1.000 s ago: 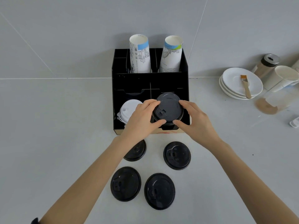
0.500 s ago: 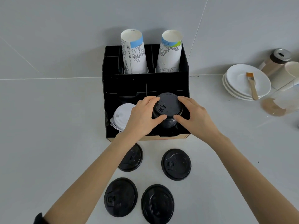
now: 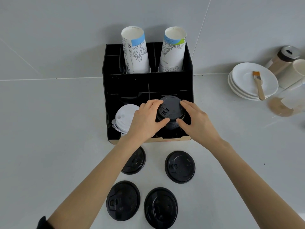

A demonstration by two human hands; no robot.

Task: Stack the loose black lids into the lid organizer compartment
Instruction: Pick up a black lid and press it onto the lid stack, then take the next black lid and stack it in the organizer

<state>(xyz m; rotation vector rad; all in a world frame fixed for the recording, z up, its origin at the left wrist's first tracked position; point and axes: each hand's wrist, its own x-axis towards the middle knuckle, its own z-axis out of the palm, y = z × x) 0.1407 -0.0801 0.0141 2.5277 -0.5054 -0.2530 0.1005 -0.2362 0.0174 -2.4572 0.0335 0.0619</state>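
**Both hands on the black lid stack, right front compartment**

Black lid organizer (image 3: 132, 83) stands at the far side of the grey bench (image 3: 49, 146), against the wall. Two tall stacks of printed paper cups, one left (image 3: 136, 53) and one right (image 3: 172, 52), rise from its rear slots. Front left compartment holds a stack of white lids (image 3: 123, 118); front right compartment holds a stack of black lids (image 3: 170, 111), top lid facing up with its sip tab visible.

Left hand (image 3: 145, 121) curls round the left edge of that black stack, thumb at the near rim, fingers over the far rim. Right hand (image 3: 196, 119) mirrors it on the right edge, thumb near, fingers far. Both hands partly closed and touching the stack; the two thumbs lie close together at the near side.

Four loose black lids lie flat on the bench, near side of the organizer, between the forearms:
- far-left lid (image 3: 137, 162), partly hidden under the left forearm
- far-right lid (image 3: 180, 166)
- near-left lid (image 3: 123, 200)
- near-right lid (image 3: 160, 207)

Right of the organizer, well apart: stack of white saucers (image 3: 239, 86) with a small brush (image 3: 258, 84) lying on top, and a lidded shaker jar (image 3: 283, 59) beyond them.
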